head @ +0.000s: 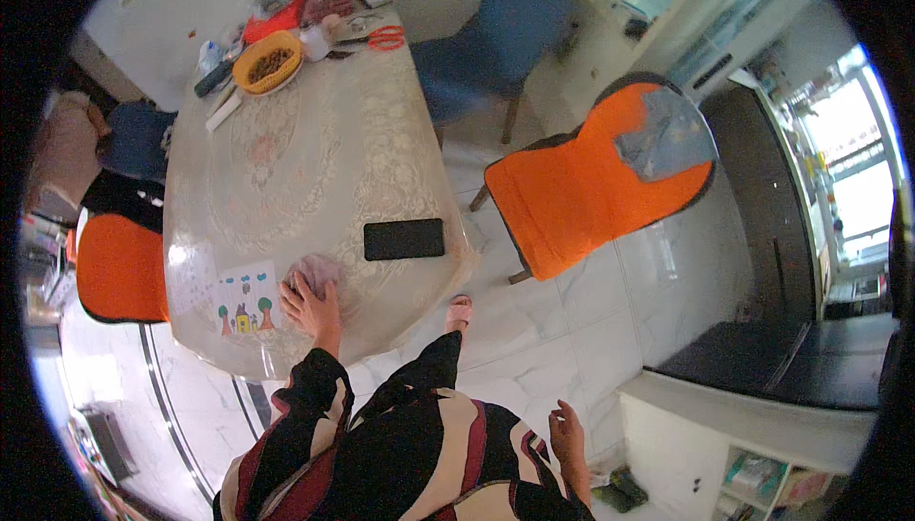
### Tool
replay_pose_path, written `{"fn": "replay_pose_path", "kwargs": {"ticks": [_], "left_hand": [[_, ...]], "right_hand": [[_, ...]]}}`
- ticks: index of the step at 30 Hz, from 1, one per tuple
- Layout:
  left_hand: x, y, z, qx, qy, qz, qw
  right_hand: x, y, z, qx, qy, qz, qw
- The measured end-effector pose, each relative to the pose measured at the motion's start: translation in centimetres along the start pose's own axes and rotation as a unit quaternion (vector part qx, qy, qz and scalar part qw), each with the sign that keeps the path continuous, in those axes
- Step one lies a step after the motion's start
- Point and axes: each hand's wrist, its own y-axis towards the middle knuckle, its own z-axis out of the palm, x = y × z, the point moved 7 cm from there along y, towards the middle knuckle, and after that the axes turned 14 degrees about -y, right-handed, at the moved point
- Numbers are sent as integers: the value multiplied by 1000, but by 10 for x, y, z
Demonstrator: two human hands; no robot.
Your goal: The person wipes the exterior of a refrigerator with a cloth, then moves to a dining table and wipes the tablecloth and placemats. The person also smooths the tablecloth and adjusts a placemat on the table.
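My left hand [311, 308] presses a bunched pinkish-grey cloth [318, 272] against the table near its front edge, fingers spread over the cloth's left side. Just left of that hand lies a sheet of paper with a coloured drawing [245, 299] of a yellow house, trees and blue clouds. A black smartphone [404, 239] rests flat to the right of the cloth. Away from the table, my right hand [567, 435] hangs at my side above the floor, fingers loosely bent, with nothing visible in it.
A clear patterned cover lies over the table [300, 185]. Toward its far end are a yellow basket [268, 63], red-handled scissors [386, 38] and a red bag [275, 17]. Chairs flank it: an orange-covered one [557, 192] with denim on its back, a blue one [493, 42], another orange one [121, 267].
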Motion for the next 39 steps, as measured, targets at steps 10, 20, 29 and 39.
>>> {"fn": "replay_pose_path", "kwargs": {"ticks": [10, 20, 29, 39], "left_hand": [[12, 8, 31, -139, -29, -83, 986], [64, 73, 68, -174, -636, -96, 746], [-139, 98, 3, -31, -661, -244, 709], [-119, -1, -4, -118, -193, -114, 968]], "right_hand": [[35, 123, -67, 92, -47, 3, 995], [42, 197, -44, 237, -70, -88, 965], [128, 312, -77, 204, -202, -292, 912], [266, 377, -59, 230, -236, -422, 845]]}}
